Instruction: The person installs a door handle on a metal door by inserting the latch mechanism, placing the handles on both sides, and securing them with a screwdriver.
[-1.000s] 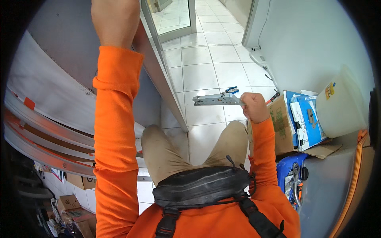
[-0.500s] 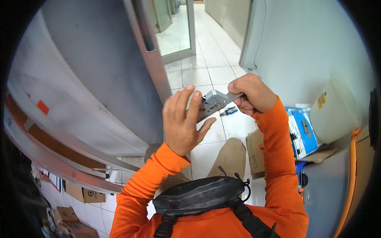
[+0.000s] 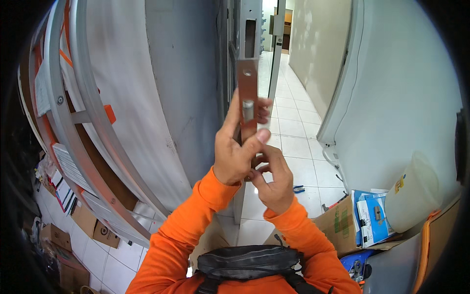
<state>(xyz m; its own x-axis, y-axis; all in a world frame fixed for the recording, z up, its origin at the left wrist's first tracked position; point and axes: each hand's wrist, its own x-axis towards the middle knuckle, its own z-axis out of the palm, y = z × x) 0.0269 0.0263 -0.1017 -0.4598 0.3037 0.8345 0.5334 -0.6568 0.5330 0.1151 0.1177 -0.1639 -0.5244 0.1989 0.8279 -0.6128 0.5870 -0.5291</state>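
My left hand [image 3: 232, 157] is wrapped around a long metal lock body [image 3: 247, 83], held upright at the edge of a metal door [image 3: 249, 10], just below its rectangular cutout. Its shiny faceplate, tinted reddish brown, faces me and has a round hole and a pale latch. My right hand [image 3: 274, 183] is lower, fingers curled and pinched at the lower end of the lock; part of that end is hidden behind the fingers. A black waist bag [image 3: 247, 259] lies below my forearms.
Metal rails [image 3: 63, 117], perhaps ladders, stand left, cardboard boxes [image 3: 98, 228] below. Blue pliers [image 3: 298, 189] lie on the tiled floor [image 3: 298, 147]. At right are a box [image 3: 333, 225], blue folders [image 3: 372, 220], a translucent bucket [image 3: 411, 196] and tools [image 3: 357, 269]. A corridor [image 3: 313, 63] runs ahead.
The lock has swung from roughly horizontal to upright at the door edge. My left hand has closed around it; my right hand has moved down to its lower end. The view has tilted.
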